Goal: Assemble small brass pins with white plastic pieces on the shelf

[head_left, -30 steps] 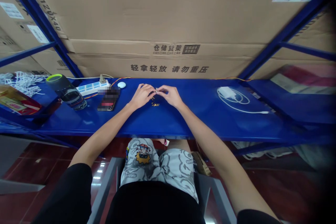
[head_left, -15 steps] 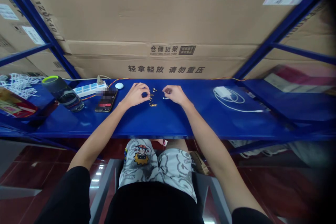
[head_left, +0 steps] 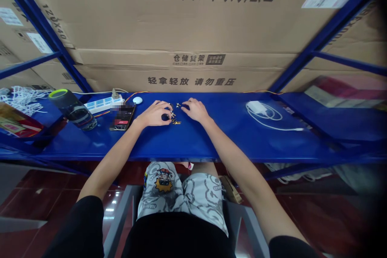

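Now the small metal parts lie on the blue shelf between the two hands: brass pieces (head_left: 177, 122) nearest the person, a pale piece (head_left: 173, 114) close by the left fingertips, and a silvery piece (head_left: 178, 105) farther back. What has just changed is mostly the right hand (head_left: 196, 110). A second ago it met the left at the fingertips; half a second ago it hung apart over some white bits; now it reaches in beside the silvery piece, thumb and forefinger narrowly parted, with nothing visible between them. Those white bits are out of sight, probably beneath the palm. Meanwhile the left hand (head_left: 155, 113) curls thumb and fingers into a looser ring than half a second ago, next to the pale piece; whether it pinches anything, I cannot tell. For the work, this seems to mean the hands are dealing with separate pieces rather than sharing one, and the parts remain loose. Outward, a phone (head_left: 123, 117), a white disc (head_left: 137, 100), a power strip (head_left: 104, 105) and a bottle (head_left: 72, 109) stay on the left, a charger (head_left: 258, 107) on the right, and a carton (head_left: 187, 28) stands behind.
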{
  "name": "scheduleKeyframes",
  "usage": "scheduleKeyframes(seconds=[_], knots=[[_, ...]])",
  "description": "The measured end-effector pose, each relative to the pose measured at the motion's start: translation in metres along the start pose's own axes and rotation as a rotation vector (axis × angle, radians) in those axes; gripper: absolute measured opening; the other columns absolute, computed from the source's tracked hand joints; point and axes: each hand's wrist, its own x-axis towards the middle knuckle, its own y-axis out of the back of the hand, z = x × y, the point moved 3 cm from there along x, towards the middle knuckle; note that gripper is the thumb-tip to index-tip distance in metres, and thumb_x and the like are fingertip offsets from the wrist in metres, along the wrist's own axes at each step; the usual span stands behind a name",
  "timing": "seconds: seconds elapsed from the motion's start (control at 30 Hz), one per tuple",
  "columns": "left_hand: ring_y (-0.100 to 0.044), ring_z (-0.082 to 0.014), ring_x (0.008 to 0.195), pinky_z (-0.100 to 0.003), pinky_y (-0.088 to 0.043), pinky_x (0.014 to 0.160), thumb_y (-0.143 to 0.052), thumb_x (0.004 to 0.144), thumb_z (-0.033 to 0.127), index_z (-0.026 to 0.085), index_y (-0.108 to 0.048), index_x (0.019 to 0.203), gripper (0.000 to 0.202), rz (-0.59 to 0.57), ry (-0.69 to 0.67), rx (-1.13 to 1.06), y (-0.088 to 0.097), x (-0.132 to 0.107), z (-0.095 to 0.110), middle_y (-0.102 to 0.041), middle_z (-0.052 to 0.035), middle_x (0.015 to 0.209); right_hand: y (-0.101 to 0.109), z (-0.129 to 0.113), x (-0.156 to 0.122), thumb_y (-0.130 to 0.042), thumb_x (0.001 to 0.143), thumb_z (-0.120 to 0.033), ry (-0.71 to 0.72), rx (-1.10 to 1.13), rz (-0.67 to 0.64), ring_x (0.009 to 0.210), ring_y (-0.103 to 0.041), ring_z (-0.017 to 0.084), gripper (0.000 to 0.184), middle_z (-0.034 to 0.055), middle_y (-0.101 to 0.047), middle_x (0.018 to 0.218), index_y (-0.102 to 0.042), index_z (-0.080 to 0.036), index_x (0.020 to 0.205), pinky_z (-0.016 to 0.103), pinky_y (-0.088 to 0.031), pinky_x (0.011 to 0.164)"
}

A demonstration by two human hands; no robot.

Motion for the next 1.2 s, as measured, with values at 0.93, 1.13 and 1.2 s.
scheduleKeyframes(seconds=[0.93, 1.13, 1.2], knots=[[-0.058, -0.0286, 0.112, -0.05, -0.039, 0.1, -0.063, 0.097, 0.033, 0.025, -0.08, 0.096, 0.019, 0.117, 0.316, 0.063, -0.03, 0.032, -0.01, -0.072, -0.0061, 0.115, -0.005, -0.014, -0.005, -0.068, 0.094, -0.03, 0.056, 0.218, -0.018, 0.088, -0.067, 0.019, 0.013, 0.0034, -0.072, 0.099, -0.079, -0.026, 0.099, 0.03, -0.046, 0.074], [-0.059, -0.0278, 0.11, -0.05, -0.041, 0.097, -0.066, 0.092, 0.025, 0.027, -0.08, 0.093, 0.013, 0.148, 0.317, -0.003, -0.037, 0.029, -0.011, -0.073, -0.004, 0.114, -0.002, -0.022, -0.007, -0.064, 0.096, -0.027, 0.087, 0.179, -0.032, 0.092, -0.065, 0.02, 0.013, 0.0045, -0.071, 0.101, -0.077, -0.024, 0.099, 0.032, -0.045, 0.079], [-0.059, -0.0281, 0.11, -0.051, -0.04, 0.098, -0.067, 0.092, 0.024, 0.027, -0.08, 0.093, 0.013, 0.164, 0.331, -0.009, -0.036, 0.027, -0.011, -0.073, -0.0039, 0.115, -0.002, -0.023, -0.008, -0.062, 0.097, -0.025, 0.104, 0.152, -0.035, 0.096, -0.064, 0.021, 0.013, 0.0053, -0.071, 0.101, -0.075, -0.022, 0.098, 0.033, -0.043, 0.082]])
